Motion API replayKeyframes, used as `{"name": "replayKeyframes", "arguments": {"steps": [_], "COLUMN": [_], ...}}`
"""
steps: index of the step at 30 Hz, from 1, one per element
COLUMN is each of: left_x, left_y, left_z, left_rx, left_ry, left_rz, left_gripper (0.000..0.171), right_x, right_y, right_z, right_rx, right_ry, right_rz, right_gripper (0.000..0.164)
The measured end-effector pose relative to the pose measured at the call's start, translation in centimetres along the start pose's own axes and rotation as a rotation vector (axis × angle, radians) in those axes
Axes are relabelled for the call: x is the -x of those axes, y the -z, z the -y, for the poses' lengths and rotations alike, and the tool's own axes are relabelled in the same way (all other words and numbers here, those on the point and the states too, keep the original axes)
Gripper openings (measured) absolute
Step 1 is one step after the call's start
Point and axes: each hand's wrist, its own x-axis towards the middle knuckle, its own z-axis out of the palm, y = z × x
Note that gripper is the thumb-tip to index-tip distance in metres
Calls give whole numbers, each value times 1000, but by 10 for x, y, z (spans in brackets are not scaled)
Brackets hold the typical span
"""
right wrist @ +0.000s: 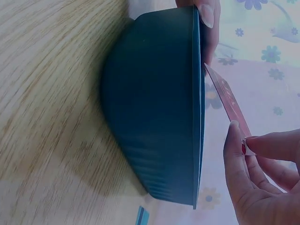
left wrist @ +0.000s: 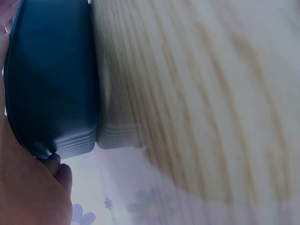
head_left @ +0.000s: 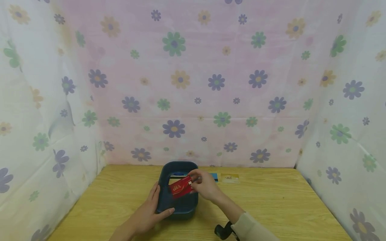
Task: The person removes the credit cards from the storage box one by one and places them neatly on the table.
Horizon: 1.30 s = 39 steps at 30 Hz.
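Note:
A dark blue plastic basin stands on the wooden table. My left hand grips its left side and near corner, thumb over the near rim. Above the basin's opening, my right hand pinches a red card marked VIP by its right end, between thumb and fingers. In the right wrist view the card slants, its far corner close by the basin's rim. Toward the far end inside the basin, a pale strip with a dark band shows, partly covered by the red card.
A blue card with a dark stripe lies behind the right hand, partly hidden. Beside it lies a gold and white card. A black curved device is at the right wrist. Flower-printed cloth walls the table's back and sides.

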Motion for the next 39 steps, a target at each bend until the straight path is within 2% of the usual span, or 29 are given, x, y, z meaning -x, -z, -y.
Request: {"name": "replayKeyframes", "arguments": {"steps": [20, 33, 39], "left_x": [2, 1, 1], "left_y": [1, 1, 0], "left_z": [-2, -1, -1], "left_rx": [-6, -6, -2], "left_ry": [7, 8, 14], "left_rz": [2, 1, 2], "left_gripper": [117, 118, 119], "right_x": [18, 27, 36], "right_y": [35, 58, 71], "right_z": [-12, -19, -17], "right_rx": [69, -15, -18], "right_ry": [1, -30, -33], "right_rz": [-58, -77, -86], "right_gripper": [34, 35, 36]}}
